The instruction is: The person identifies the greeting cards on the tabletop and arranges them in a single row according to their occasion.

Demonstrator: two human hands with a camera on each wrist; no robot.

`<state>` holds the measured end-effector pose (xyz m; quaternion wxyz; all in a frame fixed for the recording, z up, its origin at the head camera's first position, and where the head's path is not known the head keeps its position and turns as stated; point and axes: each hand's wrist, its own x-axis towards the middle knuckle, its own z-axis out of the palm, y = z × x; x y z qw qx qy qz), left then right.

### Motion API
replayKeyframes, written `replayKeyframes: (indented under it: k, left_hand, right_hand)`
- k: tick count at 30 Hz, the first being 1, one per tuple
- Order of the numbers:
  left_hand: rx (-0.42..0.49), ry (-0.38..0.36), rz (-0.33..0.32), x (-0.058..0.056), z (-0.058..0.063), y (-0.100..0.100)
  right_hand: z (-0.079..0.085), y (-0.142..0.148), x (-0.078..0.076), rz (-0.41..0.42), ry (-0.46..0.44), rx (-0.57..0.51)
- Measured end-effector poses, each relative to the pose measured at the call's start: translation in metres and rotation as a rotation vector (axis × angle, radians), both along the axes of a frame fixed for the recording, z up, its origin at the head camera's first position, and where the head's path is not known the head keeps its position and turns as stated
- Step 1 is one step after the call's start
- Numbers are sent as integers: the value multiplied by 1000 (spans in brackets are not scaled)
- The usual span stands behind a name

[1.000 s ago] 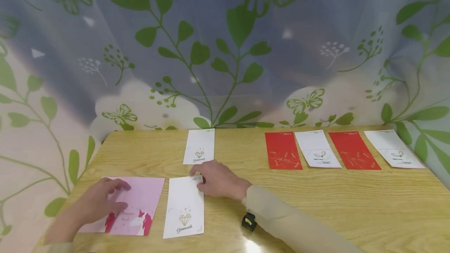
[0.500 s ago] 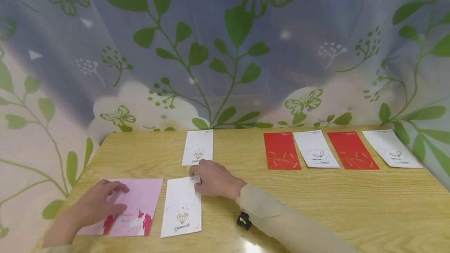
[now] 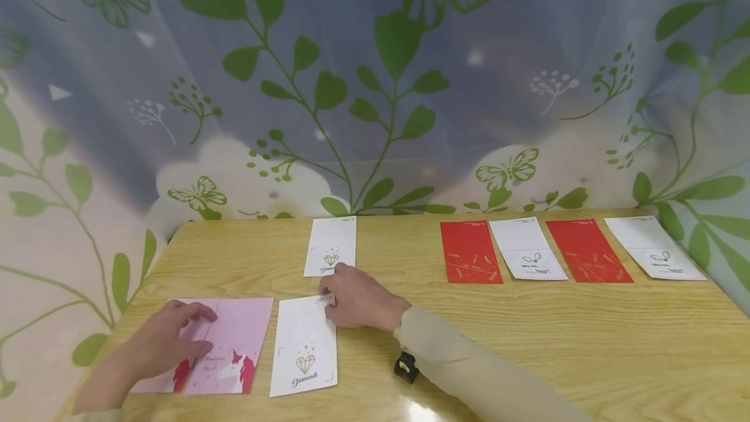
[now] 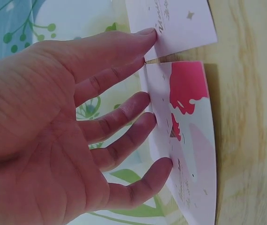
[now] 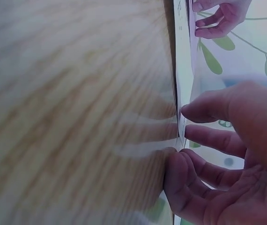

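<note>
Two pink cards with unicorns (image 3: 243,327) lie side by side at the front left; the left one is partly hidden by my left hand (image 3: 161,340). In the left wrist view its spread, slightly bent fingertips touch the pink cards around the seam between them. Just right of these lies a white card with a gold diamond (image 3: 300,331). My right hand (image 3: 364,299) rests at its top right corner, thumb on the card and fingers bent beyond its edge. In the right wrist view, thumb and fingertips (image 5: 189,110) touch the card and tabletop.
Another white diamond card (image 3: 332,243) lies at the back, past my right fingers. Along the back right, two red cards (image 3: 471,249) alternate with two white cards with a winged print (image 3: 527,246). A leaf-patterned curtain (image 3: 375,116) stands behind the wooden table (image 3: 527,344).
The view shifts slightly. Both hands stay nearly in place; my right fingers shift a little at the white card's corner.
</note>
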<state>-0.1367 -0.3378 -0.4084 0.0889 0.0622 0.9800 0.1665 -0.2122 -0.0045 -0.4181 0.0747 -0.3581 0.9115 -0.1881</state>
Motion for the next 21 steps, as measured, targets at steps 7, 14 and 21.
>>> replayKeyframes:
  k: [7,14,21]
  left_hand:
    - [7,8,-1,3,-2,0]
    - [9,28,-11,3,-5,-1]
    - [-3,33,-14,0,-5,-3]
  right_hand:
    - [2,2,0,12,-20,11]
    - [2,2,-1,8,-25,10]
    - [1,1,-2,-5,-42,12]
